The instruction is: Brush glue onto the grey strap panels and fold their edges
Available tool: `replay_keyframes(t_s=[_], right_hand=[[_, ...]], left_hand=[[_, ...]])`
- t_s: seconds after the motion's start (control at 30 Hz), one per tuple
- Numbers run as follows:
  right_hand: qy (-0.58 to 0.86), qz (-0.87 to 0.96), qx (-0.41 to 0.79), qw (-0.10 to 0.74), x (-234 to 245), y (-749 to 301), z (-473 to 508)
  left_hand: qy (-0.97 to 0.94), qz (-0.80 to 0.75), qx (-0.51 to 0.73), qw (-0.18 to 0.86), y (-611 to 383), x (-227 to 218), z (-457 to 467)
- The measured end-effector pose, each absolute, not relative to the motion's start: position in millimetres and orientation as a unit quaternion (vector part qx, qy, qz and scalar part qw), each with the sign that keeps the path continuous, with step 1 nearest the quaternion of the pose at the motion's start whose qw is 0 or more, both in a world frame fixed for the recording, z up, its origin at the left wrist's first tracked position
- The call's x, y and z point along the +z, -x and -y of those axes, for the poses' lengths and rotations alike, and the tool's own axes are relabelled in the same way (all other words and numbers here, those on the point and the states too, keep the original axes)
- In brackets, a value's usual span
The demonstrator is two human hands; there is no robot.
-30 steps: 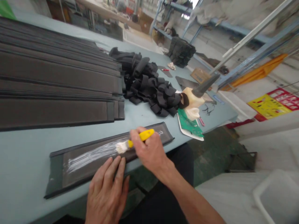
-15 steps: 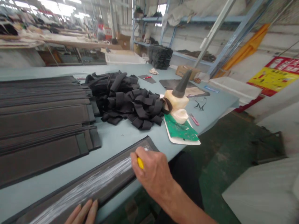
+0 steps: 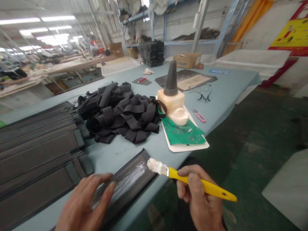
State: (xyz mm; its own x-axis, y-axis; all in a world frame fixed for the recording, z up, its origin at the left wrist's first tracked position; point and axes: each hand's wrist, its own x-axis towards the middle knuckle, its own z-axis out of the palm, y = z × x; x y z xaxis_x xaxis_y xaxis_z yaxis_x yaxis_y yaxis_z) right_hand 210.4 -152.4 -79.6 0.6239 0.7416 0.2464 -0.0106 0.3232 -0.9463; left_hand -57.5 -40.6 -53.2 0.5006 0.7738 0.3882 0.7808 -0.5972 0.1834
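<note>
My right hand (image 3: 201, 200) grips a yellow-handled brush (image 3: 190, 181) whose white, glue-laden bristles hover just off the right end of a dark fabric strip (image 3: 131, 179). That strip lies along the near edge of the pale blue table (image 3: 231, 86) and shows white glue streaks. My left hand (image 3: 83, 205) rests on the strip with its fingers stretched out flat, holding it down.
A heap of black elastic bands (image 3: 122, 112) sits mid-table. To its right stands a cream glue pot with a dark cone top (image 3: 171, 93) on a green and white board (image 3: 184, 134). Stacked dark strips (image 3: 36, 144) fill the left side. A pink cutter (image 3: 199, 115) and glasses lie beyond.
My right hand pulled the brush off the strip's right end and turned it so the bristles point left. My left hand slid right along the strip. The view lifted.
</note>
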Motion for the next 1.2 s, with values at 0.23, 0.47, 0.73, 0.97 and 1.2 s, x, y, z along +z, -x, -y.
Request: replay_keyframes(t_s=[0.23,0.47,0.73,0.97,1.2], right_hand=[[0.549,0.394,0.136,0.725,-74,-237,162],[0.591,0.383,0.106,0.702,-81,-251,170],[0.589,0.399,0.106,0.695,-77,-251,163],[0.565,0.438,0.127,0.687,-67,-244,157],[0.49,0.557,0.218,0.635,-20,-226,96]], left_hand=[[0.832,0.528,-0.134,-0.105,-81,-42,-32],[0.792,0.526,-0.208,-0.232,-91,-29,-58],[0.652,0.487,-0.406,-0.417,-69,62,-115],[0.627,0.448,-0.456,-0.445,-30,116,-120],[0.7,0.431,-0.338,-0.458,23,110,-70]])
